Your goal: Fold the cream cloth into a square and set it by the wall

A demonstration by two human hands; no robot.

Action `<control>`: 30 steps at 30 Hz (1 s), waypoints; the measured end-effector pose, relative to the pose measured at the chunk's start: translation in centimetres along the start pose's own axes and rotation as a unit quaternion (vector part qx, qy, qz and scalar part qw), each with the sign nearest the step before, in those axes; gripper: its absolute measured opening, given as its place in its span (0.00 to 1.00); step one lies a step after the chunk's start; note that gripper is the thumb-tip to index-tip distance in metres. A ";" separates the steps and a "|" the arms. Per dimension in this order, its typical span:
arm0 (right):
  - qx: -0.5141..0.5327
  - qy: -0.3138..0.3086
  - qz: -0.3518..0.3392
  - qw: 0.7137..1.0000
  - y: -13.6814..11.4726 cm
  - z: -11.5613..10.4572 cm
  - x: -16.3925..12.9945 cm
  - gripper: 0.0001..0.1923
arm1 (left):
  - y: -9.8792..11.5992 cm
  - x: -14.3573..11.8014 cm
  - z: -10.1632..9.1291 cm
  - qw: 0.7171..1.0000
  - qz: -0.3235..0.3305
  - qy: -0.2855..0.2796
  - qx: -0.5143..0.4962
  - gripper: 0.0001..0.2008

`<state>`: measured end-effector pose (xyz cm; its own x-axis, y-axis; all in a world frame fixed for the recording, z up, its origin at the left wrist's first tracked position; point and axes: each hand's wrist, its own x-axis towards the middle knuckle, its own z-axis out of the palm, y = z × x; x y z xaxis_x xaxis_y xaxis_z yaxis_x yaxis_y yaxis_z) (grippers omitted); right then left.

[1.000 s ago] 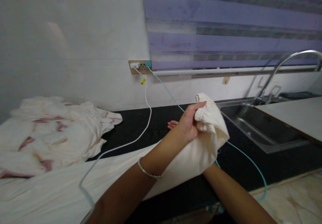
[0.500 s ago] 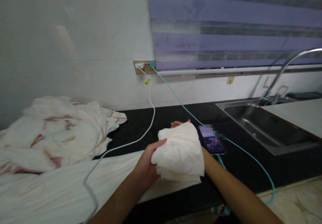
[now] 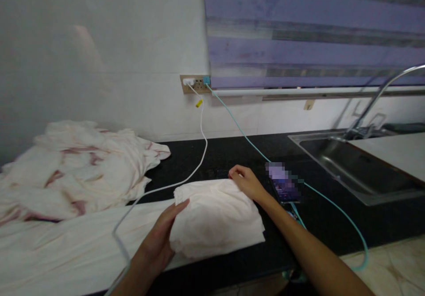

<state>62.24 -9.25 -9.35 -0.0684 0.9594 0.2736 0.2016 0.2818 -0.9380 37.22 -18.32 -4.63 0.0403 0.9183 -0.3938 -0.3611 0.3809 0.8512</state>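
A folded white cloth (image 3: pixel 215 220) lies at the counter's front, over the end of a long white fabric strip (image 3: pixel 83 243). My left hand (image 3: pixel 162 229) grips its left edge, the thumb on top and the other fingers hidden underneath. At the upper right corner is my right hand (image 3: pixel 245 181), its fingers curled and bent down against the cloth's edge; the fingertips are partly hidden. A crumpled white cloth with reddish-brown marks (image 3: pixel 89 167) is heaped to the left.
A white cord (image 3: pixel 175 184) crosses the fabric from the wall socket (image 3: pixel 195 84). Right of my right hand lies a phone (image 3: pixel 283 185) on a teal cable (image 3: pixel 345 212). Farther right are a steel sink (image 3: pixel 295 141) and faucet (image 3: pixel 368 105). The black counter (image 3: pixel 332 225) has a front edge.
The folded cloth has come down and to the left and is spread wider. My right hand has moved from behind it to its upper right corner; my left hand has shifted left and down.
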 end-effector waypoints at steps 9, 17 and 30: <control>-0.190 -0.014 -0.067 0.979 0.2 -0.6 -0.5 0.07 | -0.6 2.7 -4.2 0.978 0.075 0.030 0.190 0.34; -0.341 -0.016 0.009 0.940 -1.1 -0.7 -1.3 0.11 | -2.0 4.0 -5.4 0.921 0.187 0.073 0.333 0.31; -0.478 -0.028 0.192 0.857 -5.5 -0.5 -2.9 0.37 | -3.9 3.2 -5.9 0.906 0.235 0.113 0.333 0.30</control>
<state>61.78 -13.54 -4.86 0.1398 0.9888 -0.0516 0.9259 -0.1491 -0.3471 33.26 -17.55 -11.28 -0.1910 0.9791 0.0693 0.3574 0.0036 0.9339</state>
